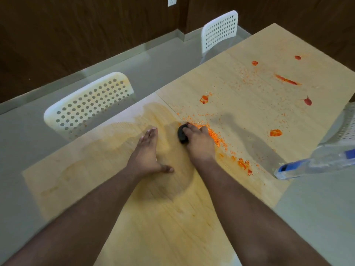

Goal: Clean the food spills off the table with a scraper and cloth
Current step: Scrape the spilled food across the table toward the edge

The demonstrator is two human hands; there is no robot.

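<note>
Fig. | R hand [199, 140] grips black scraper [182, 133] at table [134, 227] centre seam, against orange crumb pile [215, 136] | L hand [147, 150] flat, fingers straight, on damp patch | cloth not visible | risk: fast stroke flicks crumbs off near edge by spray bottle [315, 163] | room: open tabletop beyond, red smears [286, 80] uncleaned.

two chairs [90, 104], one scraper [182, 134], two hands [148, 153]

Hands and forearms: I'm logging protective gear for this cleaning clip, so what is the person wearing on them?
Nothing that shows. The left hand and right hand are bare, without gloves, and no ring, watch or wristband is visible. Both forearms are uncovered right down to the bottom edge of the head view, so no sleeve appears anywhere.
</note>
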